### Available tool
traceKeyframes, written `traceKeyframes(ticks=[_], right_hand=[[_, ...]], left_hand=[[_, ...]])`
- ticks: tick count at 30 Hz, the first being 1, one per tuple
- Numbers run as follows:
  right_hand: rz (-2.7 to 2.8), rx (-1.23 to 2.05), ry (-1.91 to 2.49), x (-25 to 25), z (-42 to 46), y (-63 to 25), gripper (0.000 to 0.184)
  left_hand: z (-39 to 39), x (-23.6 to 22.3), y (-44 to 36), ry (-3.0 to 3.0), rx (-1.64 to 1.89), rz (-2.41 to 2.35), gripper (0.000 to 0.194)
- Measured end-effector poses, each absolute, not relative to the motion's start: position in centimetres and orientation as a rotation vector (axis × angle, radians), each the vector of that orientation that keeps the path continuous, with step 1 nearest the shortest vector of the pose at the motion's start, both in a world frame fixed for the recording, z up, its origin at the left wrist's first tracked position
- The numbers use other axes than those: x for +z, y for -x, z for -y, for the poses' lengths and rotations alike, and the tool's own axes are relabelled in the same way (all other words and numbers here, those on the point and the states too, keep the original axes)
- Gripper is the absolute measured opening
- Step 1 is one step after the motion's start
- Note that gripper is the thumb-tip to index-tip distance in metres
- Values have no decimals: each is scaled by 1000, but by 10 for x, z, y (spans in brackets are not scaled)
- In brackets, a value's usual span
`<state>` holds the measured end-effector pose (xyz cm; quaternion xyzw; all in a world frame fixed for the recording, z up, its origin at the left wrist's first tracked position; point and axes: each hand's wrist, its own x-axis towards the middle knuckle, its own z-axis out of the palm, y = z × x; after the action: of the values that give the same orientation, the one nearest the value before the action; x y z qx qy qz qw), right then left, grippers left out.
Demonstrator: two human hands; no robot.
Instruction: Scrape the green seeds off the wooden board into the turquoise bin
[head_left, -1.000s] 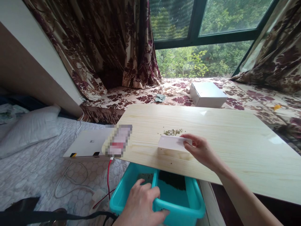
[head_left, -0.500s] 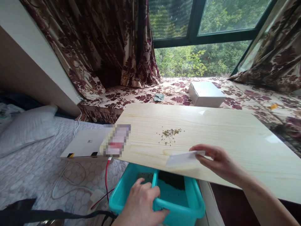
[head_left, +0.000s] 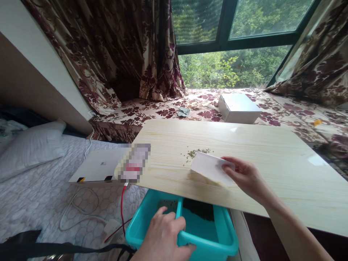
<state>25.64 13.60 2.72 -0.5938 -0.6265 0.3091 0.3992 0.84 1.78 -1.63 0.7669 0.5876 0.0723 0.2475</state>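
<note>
My right hand pinches the right end of a white card, which is tilted above the wooden tabletop. The card's far left corner overlaps the near edge of a scattered pile of small greenish-brown seeds or dried bits, hiding some of them; I cannot tell whether it touches them. Below the table's front edge, my left hand is wrapped over the middle divider of a turquoise two-compartment tub. Dark material lies in the tub's right compartment, and a few small specks show in the left one.
A pixelated phone-like object with a red cable lies at the left end of the table. Beside it a flat white box rests on the bed. Another white box and a grey-green cloth sit on the window ledge.
My right hand has turned the white card, raising its left end and moving it away from me toward the pile. My left hand stays on the tub divider.
</note>
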Motion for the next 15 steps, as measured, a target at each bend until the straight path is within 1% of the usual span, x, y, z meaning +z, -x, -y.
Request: traceKeyframes(ticks=[5, 8, 15], right_hand=[[1469, 706, 1587, 20, -144, -265, 36], [1429, 680, 1588, 20, -148, -267, 37], [1466, 814, 1507, 26, -146, -251, 32]], left_hand=[[-20, -16, -9, -2099, 179, -1594, 25], [-20, -19, -9, -2105, 166, -1587, 26], [-15, -28, -7, -2132, 205, -1603, 25]])
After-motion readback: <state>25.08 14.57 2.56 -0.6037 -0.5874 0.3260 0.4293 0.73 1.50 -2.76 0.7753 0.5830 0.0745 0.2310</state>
